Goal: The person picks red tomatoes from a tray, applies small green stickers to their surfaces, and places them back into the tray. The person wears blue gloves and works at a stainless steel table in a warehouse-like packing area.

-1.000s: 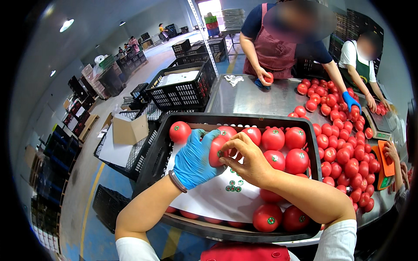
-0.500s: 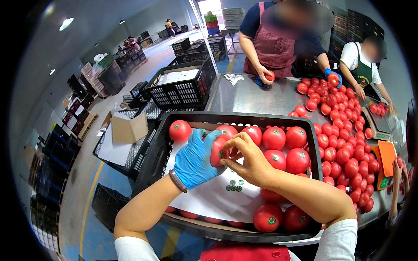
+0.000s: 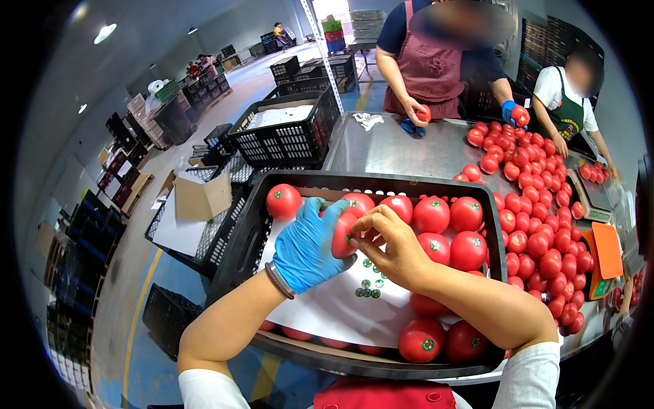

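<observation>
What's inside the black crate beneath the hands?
The black crate holds tomatoes along its far and right sides, plus round stickers on a white sheet. Lower tomatoes show by its near edge; whatever else lies underneath is covered. The left hand and right hand hide parts.

Rm over white paper (image 3: 327, 317); tomatoes (image 3: 426, 305) block R, crate wall (image 3: 235, 273) L.

Produce packing hall: tomatoes (image 3: 536, 242), stacked crates (image 3: 278, 140)
</observation>
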The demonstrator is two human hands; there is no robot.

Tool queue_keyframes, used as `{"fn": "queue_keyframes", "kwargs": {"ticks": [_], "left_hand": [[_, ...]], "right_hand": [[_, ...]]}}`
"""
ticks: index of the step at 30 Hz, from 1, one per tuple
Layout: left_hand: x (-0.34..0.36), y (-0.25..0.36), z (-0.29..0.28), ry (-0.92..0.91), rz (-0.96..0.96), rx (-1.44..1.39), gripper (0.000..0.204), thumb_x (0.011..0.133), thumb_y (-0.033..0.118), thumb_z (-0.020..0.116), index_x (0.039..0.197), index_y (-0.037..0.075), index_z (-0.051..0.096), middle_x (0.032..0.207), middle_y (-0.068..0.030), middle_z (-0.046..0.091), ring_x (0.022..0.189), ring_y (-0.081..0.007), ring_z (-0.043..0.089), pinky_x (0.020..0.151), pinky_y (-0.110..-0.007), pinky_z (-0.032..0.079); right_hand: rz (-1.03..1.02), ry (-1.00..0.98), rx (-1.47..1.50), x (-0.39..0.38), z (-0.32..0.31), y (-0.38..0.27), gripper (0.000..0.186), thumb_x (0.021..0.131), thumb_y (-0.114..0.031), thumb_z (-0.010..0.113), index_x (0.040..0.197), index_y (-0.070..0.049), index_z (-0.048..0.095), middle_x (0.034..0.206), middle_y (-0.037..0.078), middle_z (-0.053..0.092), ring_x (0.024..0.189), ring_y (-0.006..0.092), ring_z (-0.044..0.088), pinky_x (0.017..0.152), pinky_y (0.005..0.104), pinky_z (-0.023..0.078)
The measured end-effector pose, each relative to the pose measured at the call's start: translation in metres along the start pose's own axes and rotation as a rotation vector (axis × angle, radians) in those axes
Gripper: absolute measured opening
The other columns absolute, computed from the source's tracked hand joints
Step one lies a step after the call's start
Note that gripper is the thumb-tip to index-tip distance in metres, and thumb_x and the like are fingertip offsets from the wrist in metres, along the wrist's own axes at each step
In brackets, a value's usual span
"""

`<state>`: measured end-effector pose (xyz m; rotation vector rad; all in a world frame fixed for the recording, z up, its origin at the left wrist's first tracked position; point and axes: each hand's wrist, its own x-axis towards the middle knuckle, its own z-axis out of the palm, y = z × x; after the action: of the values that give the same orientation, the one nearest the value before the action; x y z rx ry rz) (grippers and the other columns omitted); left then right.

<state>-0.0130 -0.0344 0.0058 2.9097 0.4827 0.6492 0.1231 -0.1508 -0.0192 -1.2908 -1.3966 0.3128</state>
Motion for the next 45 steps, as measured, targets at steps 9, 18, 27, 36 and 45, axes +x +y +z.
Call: {"fn": "queue_keyframes", "kwargs": {"ticks": [9,18,27,36,45], "left_hand": [[0.002,-0.004,0.000,0.030,-0.036,-0.019,0.086,0.055,0.031,0.085,0.128,0.008,0.044,0.111,-0.0157,0.051,0.103,-0.0336,0.050,0.085,-0.040,0.049],[0.009,-0.043,-0.010,-0.154,-0.706,-1.353,0.061,0.079,0.058,0.061,0.114,0.009,0.052,0.086,-0.0134,0.064,0.062,-0.0213,0.064,0.042,-0.025,0.044],[0.012,-0.034,-0.014,-0.343,-0.866,-1.757,0.065,0.084,0.068,0.042,0.115,0.012,0.053,0.077,-0.0159,0.065,0.050,-0.0229,0.062,0.033,-0.024,0.044],[0.006,-0.025,0.002,-0.367,-0.414,-1.579,0.063,0.072,0.031,0.075,0.124,0.010,0.046,0.110,-0.0074,0.061,0.095,-0.0207,0.062,0.081,-0.033,0.053],[-0.001,-0.024,0.008,-0.323,-0.302,-1.444,0.053,0.088,0.039,0.057,0.130,0.010,0.043,0.120,-0.0106,0.056,0.106,-0.0230,0.059,0.088,-0.035,0.051]], "right_hand": [[-0.073,-0.077,-0.088,0.001,-0.004,-0.005,0.012,0.080,-0.002,0.062,0.090,-0.002,0.056,0.089,0.012,0.054,0.078,0.0315,0.060,0.065,0.0398,0.049],[0.263,-0.724,-0.778,-0.012,-0.003,0.019,0.013,0.072,-0.006,0.060,0.082,-0.005,0.068,0.093,0.014,0.064,0.090,0.0309,0.061,0.076,0.0396,0.048],[0.153,-0.416,-0.722,-0.003,-0.010,0.015,0.042,0.073,-0.013,0.068,0.112,-0.005,0.054,0.107,0.014,0.057,0.095,0.0305,0.060,0.078,0.0411,0.047],[-0.041,-0.153,-0.029,0.005,-0.011,0.000,0.090,0.070,-0.028,0.081,0.139,-0.002,0.029,0.130,0.022,0.041,0.115,0.0390,0.048,0.096,0.0418,0.043],[-0.162,-0.150,-0.161,-0.001,-0.008,-0.006,0.089,0.068,-0.031,0.080,0.138,-0.005,0.033,0.126,0.019,0.048,0.110,0.0366,0.049,0.095,0.0434,0.036]]}}
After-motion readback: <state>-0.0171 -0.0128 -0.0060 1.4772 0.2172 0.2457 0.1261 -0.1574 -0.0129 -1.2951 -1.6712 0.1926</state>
